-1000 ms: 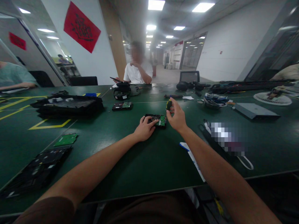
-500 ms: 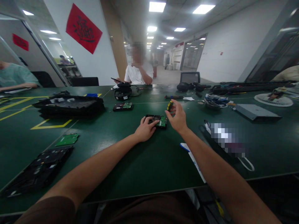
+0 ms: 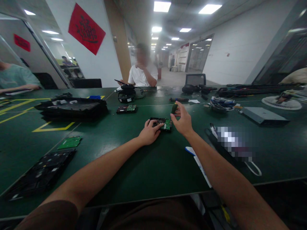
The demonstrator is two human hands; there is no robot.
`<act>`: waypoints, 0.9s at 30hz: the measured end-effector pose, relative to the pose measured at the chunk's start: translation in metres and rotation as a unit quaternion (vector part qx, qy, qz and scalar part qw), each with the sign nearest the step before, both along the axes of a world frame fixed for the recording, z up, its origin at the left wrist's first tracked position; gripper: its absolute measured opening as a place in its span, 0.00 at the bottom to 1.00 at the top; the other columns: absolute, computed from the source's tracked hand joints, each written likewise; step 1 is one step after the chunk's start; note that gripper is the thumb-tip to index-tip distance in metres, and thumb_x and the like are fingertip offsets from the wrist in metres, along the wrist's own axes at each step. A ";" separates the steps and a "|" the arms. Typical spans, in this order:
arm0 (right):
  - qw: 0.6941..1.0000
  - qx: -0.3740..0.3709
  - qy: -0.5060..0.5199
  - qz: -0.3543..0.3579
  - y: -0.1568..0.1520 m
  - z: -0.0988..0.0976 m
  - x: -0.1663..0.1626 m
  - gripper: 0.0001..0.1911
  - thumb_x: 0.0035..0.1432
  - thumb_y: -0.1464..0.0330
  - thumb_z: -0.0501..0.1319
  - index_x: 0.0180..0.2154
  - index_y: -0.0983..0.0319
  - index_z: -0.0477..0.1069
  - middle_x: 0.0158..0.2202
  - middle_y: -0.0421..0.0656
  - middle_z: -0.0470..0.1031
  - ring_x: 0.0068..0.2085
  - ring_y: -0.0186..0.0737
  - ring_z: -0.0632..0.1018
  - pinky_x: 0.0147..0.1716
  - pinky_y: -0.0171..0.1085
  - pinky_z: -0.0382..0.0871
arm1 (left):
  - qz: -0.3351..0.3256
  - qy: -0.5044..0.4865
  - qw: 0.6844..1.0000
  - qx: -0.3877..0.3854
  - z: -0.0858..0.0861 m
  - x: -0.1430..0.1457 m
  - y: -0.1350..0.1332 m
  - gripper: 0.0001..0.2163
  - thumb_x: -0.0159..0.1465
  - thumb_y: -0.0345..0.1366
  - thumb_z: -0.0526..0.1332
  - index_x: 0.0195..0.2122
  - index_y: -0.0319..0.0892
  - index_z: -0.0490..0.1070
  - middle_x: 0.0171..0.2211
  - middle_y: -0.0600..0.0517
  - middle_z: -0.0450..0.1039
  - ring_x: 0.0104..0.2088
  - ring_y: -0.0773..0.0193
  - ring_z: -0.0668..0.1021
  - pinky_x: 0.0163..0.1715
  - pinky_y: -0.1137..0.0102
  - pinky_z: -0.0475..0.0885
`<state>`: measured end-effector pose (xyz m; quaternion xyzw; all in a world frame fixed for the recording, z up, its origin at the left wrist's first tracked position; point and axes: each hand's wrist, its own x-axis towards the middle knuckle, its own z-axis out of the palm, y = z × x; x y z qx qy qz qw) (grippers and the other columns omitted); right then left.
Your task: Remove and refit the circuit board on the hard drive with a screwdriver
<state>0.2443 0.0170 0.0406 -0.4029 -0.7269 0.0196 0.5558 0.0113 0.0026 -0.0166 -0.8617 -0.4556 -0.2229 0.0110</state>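
A hard drive with a green circuit board lies on the table in front of me. My left hand holds it down, thumb at the near edge and fingers across its top. The fingers of my right hand are closed round the handle of a screwdriver, which stands roughly upright at the right end of the drive. The screwdriver's tip is too small to make out. Farther back on the left lies a second hard drive.
Black trays are stacked at the left. Nearer are a green circuit board and a black plastic frame. A grey metal box and a cable bundle stand at the right. Across the table sits a person in white.
The screwdriver handle has turned in my right fingers: its yellow markings faced me before, and now it looks mostly dark green. Both hands stay almost in place.
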 end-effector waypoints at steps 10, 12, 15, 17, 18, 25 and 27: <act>1.000 0.006 -0.004 -0.020 -0.002 0.000 -0.001 0.34 0.65 0.65 0.62 0.69 0.52 0.56 0.57 0.51 0.73 0.44 0.49 0.80 0.44 0.52 0.83 | 0.002 0.002 1.000 0.003 0.004 0.002 -0.003 0.22 0.73 0.41 0.57 0.68 0.56 0.66 0.65 0.46 0.58 0.68 0.40 0.58 0.70 0.42 0.53; 1.000 0.003 -0.001 -0.022 0.000 -0.001 -0.001 0.33 0.66 0.66 0.60 0.70 0.53 0.56 0.58 0.51 0.72 0.45 0.48 0.81 0.45 0.52 0.82 | 0.005 0.004 1.000 0.002 0.004 0.002 -0.002 0.22 0.73 0.41 0.57 0.68 0.56 0.66 0.65 0.46 0.57 0.68 0.40 0.58 0.70 0.43 0.53; 0.999 0.001 0.011 -0.037 0.001 0.000 0.000 0.31 0.65 0.65 0.61 0.68 0.54 0.59 0.57 0.52 0.73 0.41 0.46 0.81 0.41 0.49 0.83 | 0.008 0.004 1.000 0.000 0.003 0.002 -0.002 0.22 0.73 0.42 0.57 0.68 0.57 0.66 0.65 0.47 0.57 0.69 0.40 0.57 0.70 0.42 0.52; 0.999 0.004 0.014 -0.044 0.000 0.001 0.000 0.32 0.64 0.63 0.63 0.66 0.54 0.60 0.55 0.51 0.74 0.40 0.46 0.81 0.38 0.48 0.82 | 0.009 0.002 1.000 -0.002 0.002 0.002 -0.002 0.22 0.73 0.42 0.57 0.68 0.58 0.65 0.65 0.47 0.56 0.69 0.40 0.57 0.70 0.41 0.53; 0.999 0.005 0.012 -0.043 -0.001 0.001 0.000 0.32 0.63 0.63 0.64 0.66 0.54 0.60 0.55 0.51 0.75 0.40 0.46 0.81 0.38 0.47 0.82 | 0.008 0.002 1.000 -0.003 0.002 0.001 -0.002 0.22 0.73 0.41 0.57 0.68 0.58 0.65 0.65 0.47 0.56 0.69 0.40 0.57 0.70 0.41 0.53; 1.000 -0.005 0.016 -0.015 0.001 -0.002 -0.001 0.34 0.63 0.68 0.61 0.69 0.54 0.56 0.57 0.52 0.74 0.44 0.47 0.81 0.43 0.49 0.82 | 0.011 0.004 1.000 -0.010 0.002 0.001 -0.001 0.23 0.73 0.41 0.56 0.68 0.58 0.65 0.66 0.46 0.55 0.69 0.38 0.55 0.68 0.40 0.56; 1.000 -0.003 0.012 -0.026 0.001 -0.002 -0.001 0.35 0.63 0.67 0.62 0.69 0.54 0.56 0.58 0.52 0.73 0.42 0.47 0.81 0.42 0.50 0.83 | 0.007 0.004 1.000 -0.006 0.002 0.001 -0.001 0.23 0.73 0.41 0.57 0.68 0.58 0.65 0.65 0.46 0.56 0.69 0.38 0.55 0.69 0.40 0.55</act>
